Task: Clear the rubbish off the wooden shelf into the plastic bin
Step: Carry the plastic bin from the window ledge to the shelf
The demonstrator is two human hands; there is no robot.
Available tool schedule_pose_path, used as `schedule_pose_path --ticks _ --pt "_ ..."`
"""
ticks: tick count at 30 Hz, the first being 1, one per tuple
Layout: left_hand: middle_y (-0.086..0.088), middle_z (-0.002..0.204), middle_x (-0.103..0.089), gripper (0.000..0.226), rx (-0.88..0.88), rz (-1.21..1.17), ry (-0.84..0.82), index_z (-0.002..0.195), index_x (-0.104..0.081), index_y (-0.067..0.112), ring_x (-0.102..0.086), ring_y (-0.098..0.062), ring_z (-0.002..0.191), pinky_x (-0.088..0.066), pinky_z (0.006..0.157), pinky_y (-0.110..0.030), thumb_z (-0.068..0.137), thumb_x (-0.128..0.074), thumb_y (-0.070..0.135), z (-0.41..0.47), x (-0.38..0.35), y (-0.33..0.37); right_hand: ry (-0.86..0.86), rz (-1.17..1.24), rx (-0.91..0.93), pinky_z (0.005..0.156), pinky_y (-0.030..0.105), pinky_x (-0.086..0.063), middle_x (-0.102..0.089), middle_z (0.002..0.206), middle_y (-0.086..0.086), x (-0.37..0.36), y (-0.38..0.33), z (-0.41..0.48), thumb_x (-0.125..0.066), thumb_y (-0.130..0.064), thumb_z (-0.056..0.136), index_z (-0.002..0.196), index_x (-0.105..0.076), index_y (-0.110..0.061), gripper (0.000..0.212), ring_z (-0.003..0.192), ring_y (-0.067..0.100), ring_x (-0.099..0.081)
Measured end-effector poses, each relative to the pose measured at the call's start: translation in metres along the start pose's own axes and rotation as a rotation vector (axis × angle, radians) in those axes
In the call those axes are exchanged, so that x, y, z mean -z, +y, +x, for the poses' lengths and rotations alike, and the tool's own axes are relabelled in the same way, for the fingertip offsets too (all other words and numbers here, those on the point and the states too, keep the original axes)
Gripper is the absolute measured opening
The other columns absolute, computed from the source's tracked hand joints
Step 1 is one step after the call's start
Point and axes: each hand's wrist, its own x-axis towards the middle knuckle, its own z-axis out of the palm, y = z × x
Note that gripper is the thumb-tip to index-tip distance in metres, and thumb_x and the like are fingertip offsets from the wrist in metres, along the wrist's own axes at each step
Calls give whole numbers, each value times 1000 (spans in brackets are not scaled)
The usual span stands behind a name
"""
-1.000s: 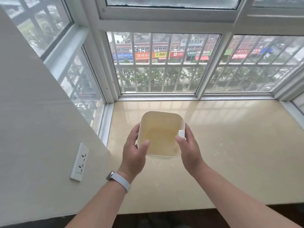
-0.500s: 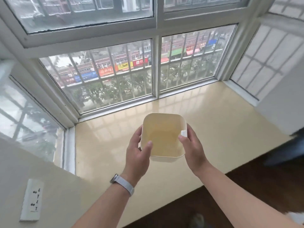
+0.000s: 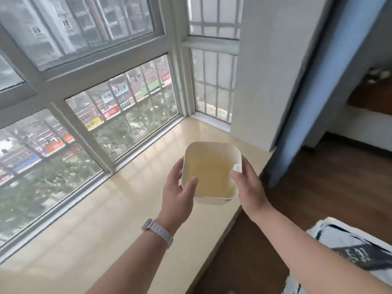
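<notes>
Both hands point(image 3: 178, 192) point(image 3: 250, 189) still around the plastic bin point(image 3: 212, 172) — view now further right, curtain point(image 3: 318, 92) newly visible.

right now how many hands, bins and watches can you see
hands: 2 (left hand, right hand)
plastic bin: 1, held by both hands, looks empty
wrist watch: 1, on the left wrist
total: 4

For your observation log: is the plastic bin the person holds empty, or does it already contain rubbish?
Empty. The plastic bin, held by left hand and right hand, shows only its bare inside.

glossy beige window ledge point(image 3: 110, 219)
</notes>
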Motion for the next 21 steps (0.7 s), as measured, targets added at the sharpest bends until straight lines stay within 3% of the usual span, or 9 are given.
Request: schedule_pose_path --ticks 3,7,10,12,15,18,21 --pt "7 133 -55 67 -18 11 -89 138 -43 32 -52 -12 122 -49 82 -16 74 -54 49 25 -52 3 101 -1 19 84 23 -48 -68 110 -11 52 -2 11 -48 -21 85 114 -61 -46 41 105 9 -62" --pt "9 126 -59 49 -65 -57 -233 128 -47 39 -55 -1 113 -48 75 -11 81 -55 30 41 -116 19 273 -19 16 78 19 -46 -69 104 -16 113 -3 13 -49 -23 82 117 -60 -38 39 99 5 -62" --pt "7 121 -61 48 -90 -88 -330 128 -50 32 -57 1 107 -48 72 -12 81 -54 22 52 -158 28 366 -49 -2 90 37 -49 -68 110 -11 150 -3 9 -53 -32 80 117 -60 -45 40 107 13 -62" --pt "4 123 -61 50 -93 -101 -391 131 -50 24 -57 -2 108 -48 73 -12 82 -54 23 61 -184 29 447 -41 -3 95 44 -48 -67 115 -3 172 -2 6 -55 -35 77 116 -60 -46 41 111 19 -60" --pt "3 124 -60 52 -86 -113 -481 133 -49 22 -57 -3 109 -48 74 -12 81 -55 24 72 -221 30 561 -26 -14 86 32 -49 -67 112 -3 200 -3 5 -53 -25 78 113 -61 -41 40 106 16 -61" --pt "7 119 -62 48 -79 -135 -556 128 -50 29 -58 -4 107 -48 76 -13 81 -56 30 84 -251 29 623 -59 -51 79 26 -50 -70 104 -11 221 -1 9 -52 -24 79 108 -63 -44 38 100 12 -63" --pt "10 118 -63 49 -76 -127 -627 126 -51 35 -60 -8 108 -50 82 -22 78 -54 38 108 -284 20 723 -81 -102 81 32 -51 -71 103 -12 246 8 23 -55 -33 75 111 -63 -38 38 100 14 -65"
